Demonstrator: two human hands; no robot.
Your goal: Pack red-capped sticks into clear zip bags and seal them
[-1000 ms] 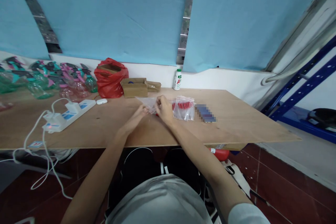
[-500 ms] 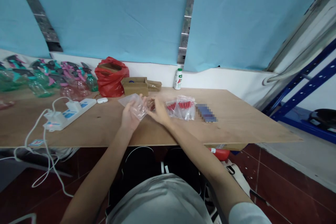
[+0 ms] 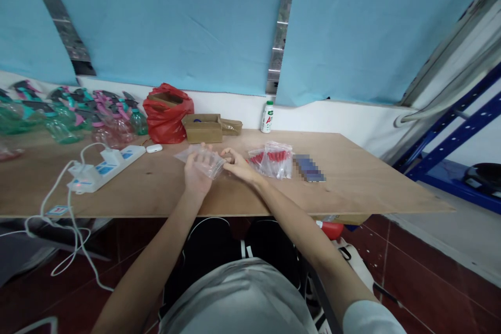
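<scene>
I take this for a small packing workshop or storeroom, not a home. My hands work at a bare plywood bench [image 3: 352, 177] set against a wall covered in blue sheeting [image 3: 176, 21]. Far left of my grip lies a heap of plastic spray bottles [image 3: 70, 115], stock in bulk, with a power strip [image 3: 104, 167] nearer. Just beyond my hands stand a small cardboard box [image 3: 202, 128] and a red plastic bag [image 3: 167, 112]. Well off to the right, blue steel racking [image 3: 457, 130] rises from a red tiled floor [image 3: 410, 276].
</scene>
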